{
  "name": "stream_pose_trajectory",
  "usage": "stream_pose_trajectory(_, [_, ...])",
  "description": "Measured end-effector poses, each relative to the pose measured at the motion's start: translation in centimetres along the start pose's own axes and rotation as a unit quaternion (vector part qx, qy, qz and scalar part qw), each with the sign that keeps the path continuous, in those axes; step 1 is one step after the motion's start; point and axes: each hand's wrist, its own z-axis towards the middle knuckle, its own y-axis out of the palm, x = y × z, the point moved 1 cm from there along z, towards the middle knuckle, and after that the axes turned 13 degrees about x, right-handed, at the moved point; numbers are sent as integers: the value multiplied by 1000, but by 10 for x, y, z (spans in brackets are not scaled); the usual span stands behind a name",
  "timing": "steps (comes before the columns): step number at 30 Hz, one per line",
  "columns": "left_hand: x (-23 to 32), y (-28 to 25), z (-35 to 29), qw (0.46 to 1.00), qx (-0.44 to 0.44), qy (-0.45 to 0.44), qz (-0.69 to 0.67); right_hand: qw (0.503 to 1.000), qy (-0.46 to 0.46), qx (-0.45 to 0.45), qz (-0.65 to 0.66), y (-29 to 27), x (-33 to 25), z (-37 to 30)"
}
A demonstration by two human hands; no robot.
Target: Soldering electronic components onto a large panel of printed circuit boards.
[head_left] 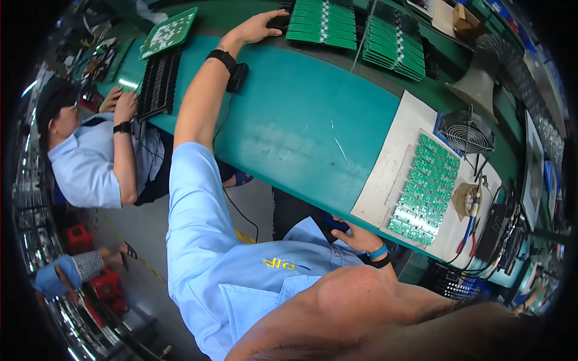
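Note:
My left hand (259, 27) reaches far forward, its fingers and thumb closed round the left end of a black rack (280, 23). Upright green circuit boards (322, 23) stand in a tight row in this rack. A black band and a small black box (238, 78) are at my left wrist. Below the near table edge, my right hand (360, 239) is low by my body, thumb and fingers apart, some fingers partly hidden. Something dark blue (331, 222) shows near its fingertips; I cannot make out what it is.
A second row of boards (394, 42) stands farther right. A panel of small green boards (424, 189) lies on a pale sheet (376, 192), near a fan (468, 135) and an extraction hood (478, 78). At left, a co-worker (90, 150) sits by a black rack (158, 84) and green tray (168, 33).

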Motion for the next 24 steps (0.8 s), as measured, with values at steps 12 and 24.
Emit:
stream_pose_trajectory(12, [-9, -94, -142, 853, 292, -157, 404, 996, -65, -52, 40, -47, -55, -7])
stream_pose_trajectory(24, [-56, -116, -216, 834, 255, -345, 348, 986, -88, -111, 85, -65, -126, -9])
